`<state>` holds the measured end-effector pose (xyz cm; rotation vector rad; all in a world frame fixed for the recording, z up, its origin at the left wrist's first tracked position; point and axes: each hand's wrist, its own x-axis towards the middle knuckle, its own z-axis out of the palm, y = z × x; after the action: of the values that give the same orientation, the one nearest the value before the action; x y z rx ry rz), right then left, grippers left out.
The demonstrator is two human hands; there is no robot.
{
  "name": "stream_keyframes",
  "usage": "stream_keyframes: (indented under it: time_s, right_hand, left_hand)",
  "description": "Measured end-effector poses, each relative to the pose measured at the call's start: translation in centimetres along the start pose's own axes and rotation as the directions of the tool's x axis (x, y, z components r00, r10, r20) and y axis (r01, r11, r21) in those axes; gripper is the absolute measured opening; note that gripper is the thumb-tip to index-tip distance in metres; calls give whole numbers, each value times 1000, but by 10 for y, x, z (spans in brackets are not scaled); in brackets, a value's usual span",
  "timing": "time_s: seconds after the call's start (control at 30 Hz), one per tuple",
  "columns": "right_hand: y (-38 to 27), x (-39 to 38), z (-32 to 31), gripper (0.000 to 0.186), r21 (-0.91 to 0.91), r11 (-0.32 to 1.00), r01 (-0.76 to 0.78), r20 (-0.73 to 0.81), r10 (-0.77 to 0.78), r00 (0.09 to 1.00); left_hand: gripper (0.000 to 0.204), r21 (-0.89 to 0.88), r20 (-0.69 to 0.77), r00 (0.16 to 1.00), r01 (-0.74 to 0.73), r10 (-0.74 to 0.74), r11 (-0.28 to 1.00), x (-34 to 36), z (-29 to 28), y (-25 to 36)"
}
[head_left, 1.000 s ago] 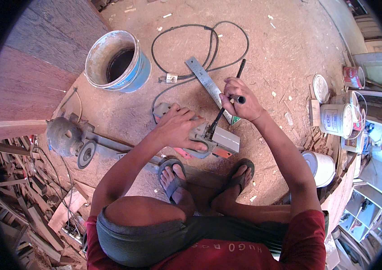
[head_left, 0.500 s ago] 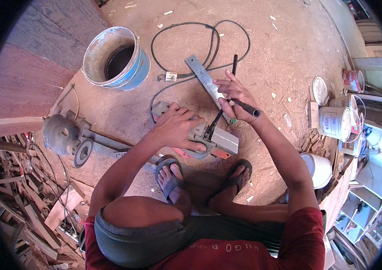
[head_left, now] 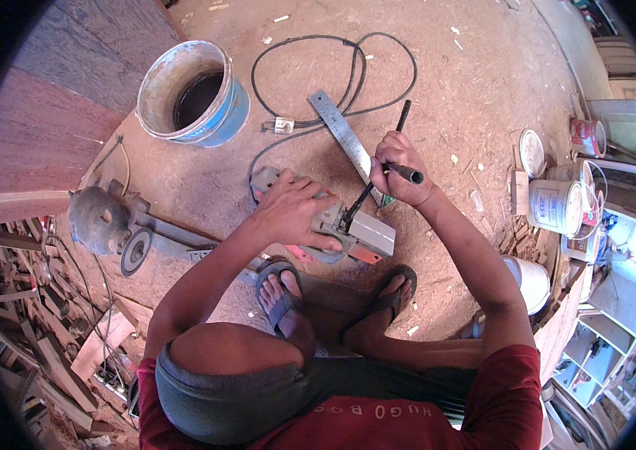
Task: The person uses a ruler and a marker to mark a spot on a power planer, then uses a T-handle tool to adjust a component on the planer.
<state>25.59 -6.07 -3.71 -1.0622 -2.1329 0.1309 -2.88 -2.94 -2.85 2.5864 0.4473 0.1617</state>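
Steel-grey and squat, the power tool (head_left: 333,221) lies on the sawdust-strewn floor (head_left: 468,90) just ahead of the person's sandalled feet. The left hand (head_left: 295,210) presses flat on its housing, fingers spread over the top, pinning it rather than gripping it. The right hand (head_left: 396,169) has its fingers clamped round the black handle of a T-shaped wrench (head_left: 378,187), whose shaft runs down into the tool's fitting beside the boxy metal guard.

A second ago that handle stood nearly upright, pointing away from the person; half a second ago it had swung toward the right; now it lies still lower and more sideways, while the tool and the left hand have hardly shifted. By my judgement the wrench is turning a fastener on the tool, with the left hand resisting the twist.

A steel ruler (head_left: 344,139) lies just beyond the right hand, crossing the black power cord (head_left: 333,75). A blue bucket (head_left: 194,94) stands well apart on the left, and an angle grinder (head_left: 104,221) lies near it.
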Motion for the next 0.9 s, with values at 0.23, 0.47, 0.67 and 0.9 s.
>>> stream_keyframes:
  time_s: [0.23,0.47,0.67,0.9]
  right_hand:
    - [-3,1,1,47,-49,999,-2,15,3,1000]
    - [-11,9,-1,45,-130,991,44,-10,-46,999]
    - [-17,12,-9,41,-207,977,-43,116,68,991]
    - [-4,-7,7,24,-81,982,-169,0,169,986]
  left_hand:
    - [93,48,90,994,53,-57,997,2,-5,6]
    - [94,34,176,981,82,-87,996,4,-9,9]
    - [92,45,149,987,47,-53,998,2,0,4]
    - [93,36,26,1000,-15,14,999,1,1,-1]
